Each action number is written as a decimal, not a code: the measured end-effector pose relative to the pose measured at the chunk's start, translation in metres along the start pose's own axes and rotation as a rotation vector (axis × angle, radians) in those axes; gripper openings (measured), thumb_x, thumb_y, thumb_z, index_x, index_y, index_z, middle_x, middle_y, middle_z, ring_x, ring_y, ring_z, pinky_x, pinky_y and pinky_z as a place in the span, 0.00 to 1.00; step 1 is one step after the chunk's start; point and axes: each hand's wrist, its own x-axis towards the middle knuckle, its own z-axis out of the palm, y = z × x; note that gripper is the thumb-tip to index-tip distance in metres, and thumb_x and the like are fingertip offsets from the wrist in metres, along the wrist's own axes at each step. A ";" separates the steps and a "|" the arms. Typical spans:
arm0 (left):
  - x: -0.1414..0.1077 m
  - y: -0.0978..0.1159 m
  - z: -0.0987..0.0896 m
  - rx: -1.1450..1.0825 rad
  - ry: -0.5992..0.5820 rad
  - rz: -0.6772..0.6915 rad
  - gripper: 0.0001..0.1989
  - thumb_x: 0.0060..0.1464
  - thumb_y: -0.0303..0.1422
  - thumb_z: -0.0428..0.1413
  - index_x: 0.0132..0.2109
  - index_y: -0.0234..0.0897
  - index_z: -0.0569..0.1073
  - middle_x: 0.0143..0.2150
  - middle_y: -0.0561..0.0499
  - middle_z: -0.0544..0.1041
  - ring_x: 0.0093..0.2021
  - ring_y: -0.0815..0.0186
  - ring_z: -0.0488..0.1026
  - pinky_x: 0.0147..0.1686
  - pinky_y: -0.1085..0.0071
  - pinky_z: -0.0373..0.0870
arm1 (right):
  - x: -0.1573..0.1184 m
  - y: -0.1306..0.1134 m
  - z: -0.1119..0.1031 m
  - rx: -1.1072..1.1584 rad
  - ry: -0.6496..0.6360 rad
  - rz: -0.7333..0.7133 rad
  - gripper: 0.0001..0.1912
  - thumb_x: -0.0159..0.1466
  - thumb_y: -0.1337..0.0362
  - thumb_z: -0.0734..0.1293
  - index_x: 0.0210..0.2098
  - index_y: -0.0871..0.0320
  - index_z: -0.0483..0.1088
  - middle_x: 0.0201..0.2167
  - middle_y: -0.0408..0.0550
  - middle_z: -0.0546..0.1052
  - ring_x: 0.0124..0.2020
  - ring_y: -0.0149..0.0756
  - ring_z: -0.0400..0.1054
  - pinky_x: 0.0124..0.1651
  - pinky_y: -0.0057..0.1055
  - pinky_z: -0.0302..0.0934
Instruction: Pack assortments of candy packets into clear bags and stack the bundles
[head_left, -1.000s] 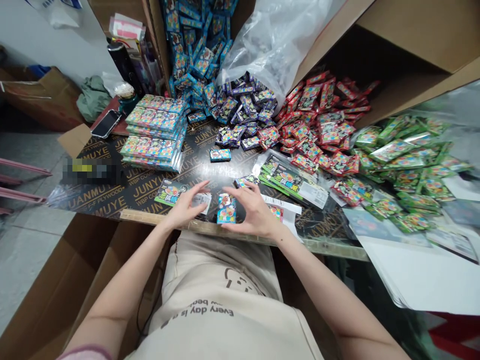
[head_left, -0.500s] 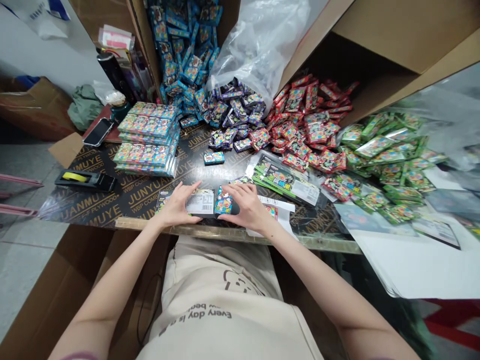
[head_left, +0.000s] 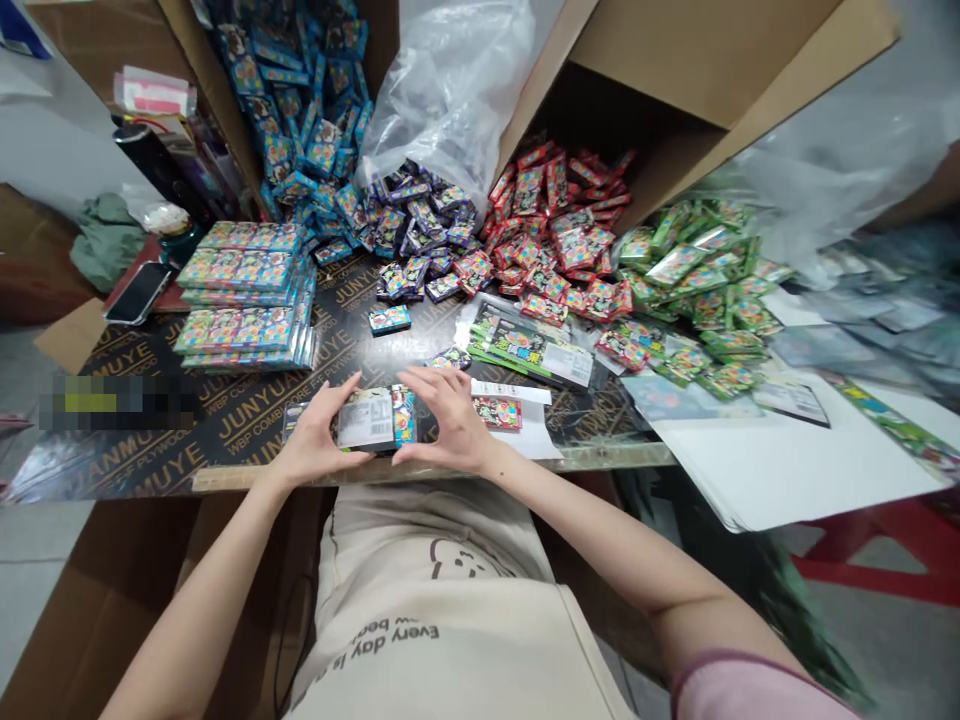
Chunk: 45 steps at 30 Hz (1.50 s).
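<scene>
My left hand (head_left: 319, 440) is closed around the sides of a dark flat pack with a white barcode label (head_left: 366, 424), thumb on the near edge and fingers on the far one. Close against the pack's right end is a small blue printed box (head_left: 406, 415). My right hand (head_left: 454, 420) has its thumb and forefinger at the near and far ends of that box; its palm side is partly hidden. Just right of this hand, a red printed box (head_left: 498, 413) lies on white paper (head_left: 531, 436). A purple-black box (head_left: 450, 358) lies beyond my right fingers.
Stacked multi-colour packs (head_left: 244, 295) stand left, near a phone (head_left: 139, 293). Behind lie heaps of blue boxes (head_left: 319, 145), purple boxes (head_left: 424, 220), red boxes (head_left: 559, 235) and green packs (head_left: 705, 265). Flat green-black packages (head_left: 525, 345) lie right of centre. Another blue box (head_left: 389, 320) sits alone.
The view has shifted, so the bench lies further left in it. The blue box in my right hand has come up against the labelled pack, whose label now partly overlaps it.
</scene>
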 end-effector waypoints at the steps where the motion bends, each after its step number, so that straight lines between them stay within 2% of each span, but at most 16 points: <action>1: 0.000 0.001 -0.002 -0.001 0.028 -0.022 0.51 0.41 0.40 0.66 0.69 0.39 0.53 0.59 0.41 0.71 0.58 0.51 0.70 0.65 0.46 0.53 | -0.002 -0.004 0.002 0.002 0.020 0.010 0.46 0.55 0.36 0.67 0.64 0.56 0.58 0.58 0.57 0.71 0.59 0.50 0.62 0.64 0.49 0.43; 5: -0.001 0.002 -0.001 0.027 0.065 -0.039 0.50 0.40 0.40 0.66 0.68 0.38 0.54 0.58 0.41 0.72 0.57 0.51 0.71 0.64 0.47 0.55 | -0.005 -0.012 0.005 0.111 -0.049 -0.085 0.36 0.66 0.43 0.59 0.67 0.54 0.51 0.60 0.54 0.71 0.57 0.44 0.66 0.67 0.49 0.36; 8: -0.003 -0.002 0.005 0.080 0.066 -0.044 0.50 0.42 0.41 0.65 0.69 0.38 0.52 0.58 0.41 0.72 0.57 0.52 0.71 0.65 0.47 0.54 | 0.004 0.002 -0.002 0.059 -0.037 0.023 0.31 0.68 0.46 0.57 0.65 0.54 0.55 0.59 0.54 0.71 0.56 0.43 0.66 0.65 0.47 0.41; 11: -0.004 -0.008 0.014 0.210 0.029 -0.068 0.49 0.44 0.43 0.64 0.69 0.38 0.51 0.58 0.40 0.71 0.58 0.51 0.69 0.64 0.45 0.52 | 0.021 0.035 -0.013 -0.219 -0.011 0.299 0.40 0.61 0.40 0.64 0.65 0.56 0.58 0.56 0.60 0.72 0.56 0.53 0.63 0.60 0.48 0.46; 13: -0.003 -0.011 0.019 0.331 -0.051 -0.103 0.45 0.46 0.42 0.62 0.68 0.37 0.54 0.58 0.39 0.70 0.58 0.49 0.67 0.64 0.43 0.51 | 0.029 0.056 -0.015 -0.407 -0.103 0.440 0.51 0.52 0.37 0.70 0.67 0.55 0.54 0.54 0.65 0.71 0.54 0.60 0.62 0.56 0.50 0.48; 15: 0.001 -0.010 0.023 0.438 -0.152 -0.132 0.40 0.49 0.39 0.60 0.66 0.36 0.58 0.58 0.37 0.69 0.59 0.47 0.65 0.63 0.41 0.51 | 0.033 0.070 -0.012 -0.501 -0.221 0.494 0.56 0.49 0.39 0.73 0.68 0.54 0.50 0.52 0.66 0.71 0.52 0.62 0.63 0.54 0.51 0.49; 20: 0.021 0.009 0.022 0.554 -0.397 -0.002 0.39 0.49 0.31 0.59 0.67 0.44 0.57 0.68 0.36 0.56 0.64 0.45 0.58 0.60 0.44 0.57 | 0.029 0.075 0.004 -0.371 -0.271 0.411 0.42 0.58 0.56 0.67 0.68 0.56 0.49 0.50 0.60 0.72 0.54 0.56 0.61 0.57 0.50 0.47; 24: 0.042 0.024 0.015 0.623 -0.547 0.000 0.37 0.43 0.30 0.63 0.62 0.42 0.63 0.61 0.35 0.64 0.57 0.44 0.65 0.49 0.51 0.68 | 0.026 0.076 0.008 -0.259 -0.336 0.404 0.44 0.54 0.59 0.70 0.67 0.54 0.52 0.62 0.62 0.61 0.61 0.58 0.56 0.59 0.54 0.48; 26: 0.049 0.026 0.013 0.661 -0.576 -0.016 0.35 0.40 0.32 0.64 0.58 0.38 0.66 0.55 0.34 0.67 0.53 0.44 0.67 0.45 0.53 0.69 | 0.028 0.079 0.006 -0.237 -0.387 0.389 0.46 0.53 0.59 0.71 0.67 0.54 0.52 0.65 0.64 0.57 0.63 0.59 0.53 0.58 0.55 0.49; 28: 0.053 0.025 0.012 0.679 -0.585 -0.009 0.34 0.38 0.32 0.66 0.55 0.36 0.67 0.52 0.34 0.68 0.51 0.44 0.68 0.44 0.54 0.70 | 0.031 0.085 0.004 -0.207 -0.428 0.324 0.42 0.54 0.62 0.70 0.66 0.56 0.55 0.63 0.63 0.60 0.62 0.58 0.54 0.57 0.54 0.52; 32: 0.054 0.019 0.011 0.655 -0.573 0.001 0.31 0.37 0.35 0.67 0.50 0.35 0.69 0.51 0.36 0.69 0.49 0.45 0.69 0.46 0.54 0.69 | 0.039 0.100 0.001 -0.118 -0.523 0.112 0.31 0.56 0.77 0.61 0.58 0.57 0.67 0.59 0.57 0.68 0.61 0.50 0.59 0.57 0.47 0.56; 35: 0.049 0.012 0.009 0.624 -0.534 0.000 0.30 0.39 0.38 0.67 0.50 0.34 0.70 0.50 0.36 0.69 0.51 0.46 0.68 0.48 0.56 0.68 | 0.041 0.110 -0.002 -0.072 -0.587 0.047 0.36 0.52 0.81 0.58 0.58 0.53 0.68 0.67 0.54 0.59 0.67 0.49 0.52 0.63 0.51 0.50; 38: 0.041 0.003 0.005 0.557 -0.485 -0.002 0.38 0.39 0.41 0.67 0.57 0.35 0.67 0.51 0.38 0.69 0.52 0.48 0.67 0.49 0.57 0.67 | 0.033 0.111 -0.006 -0.035 -0.538 0.091 0.40 0.56 0.74 0.63 0.67 0.47 0.55 0.71 0.54 0.49 0.70 0.53 0.44 0.64 0.56 0.45; 41: 0.033 -0.005 0.003 0.507 -0.431 -0.030 0.46 0.40 0.41 0.67 0.65 0.37 0.59 0.50 0.40 0.69 0.50 0.50 0.67 0.49 0.57 0.67 | 0.021 0.102 -0.006 -0.071 -0.447 0.172 0.52 0.55 0.54 0.72 0.71 0.48 0.41 0.70 0.62 0.49 0.69 0.60 0.44 0.62 0.60 0.46; 43: 0.030 -0.008 0.004 0.499 -0.379 -0.073 0.48 0.41 0.41 0.66 0.67 0.36 0.57 0.48 0.40 0.69 0.48 0.50 0.68 0.48 0.57 0.67 | 0.014 0.093 0.001 -0.154 -0.370 0.218 0.59 0.50 0.43 0.73 0.71 0.52 0.40 0.67 0.67 0.54 0.67 0.64 0.48 0.60 0.61 0.47; 45: 0.028 -0.010 0.007 0.484 -0.307 -0.108 0.48 0.41 0.40 0.66 0.67 0.34 0.56 0.48 0.40 0.70 0.48 0.50 0.68 0.48 0.57 0.67 | 0.010 0.084 0.010 -0.223 -0.305 0.230 0.58 0.50 0.40 0.72 0.70 0.54 0.44 0.61 0.67 0.61 0.62 0.63 0.56 0.60 0.60 0.47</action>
